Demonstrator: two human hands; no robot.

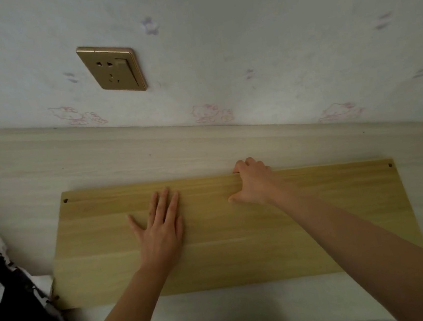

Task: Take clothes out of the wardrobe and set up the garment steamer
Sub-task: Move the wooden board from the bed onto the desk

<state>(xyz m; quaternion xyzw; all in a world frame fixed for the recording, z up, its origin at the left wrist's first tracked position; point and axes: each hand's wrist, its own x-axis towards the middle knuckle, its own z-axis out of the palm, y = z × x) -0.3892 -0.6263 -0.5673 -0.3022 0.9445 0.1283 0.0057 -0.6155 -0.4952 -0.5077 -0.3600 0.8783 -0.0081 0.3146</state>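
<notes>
Left hand: my left hand (160,228) lies flat on the wooden board (242,250), fingers straight and a little spread, palm pressing down left of its middle
Right hand: my right hand (254,181) is at the board's far edge, fingers curled over that edge and thumb resting on the top face, so it grips the board
Board: a yellowish wood-grain panel lying flat on the pale surface (124,157), with a small hole in each far corner
Wall: a brass-coloured socket (111,68) sits above the surface on cartoon-printed wallpaper (271,46)
Left edge: dark and white fabric (13,291), possibly clothing or bedding; too blurred to tell
Steamer and wardrobe: not in my view
</notes>
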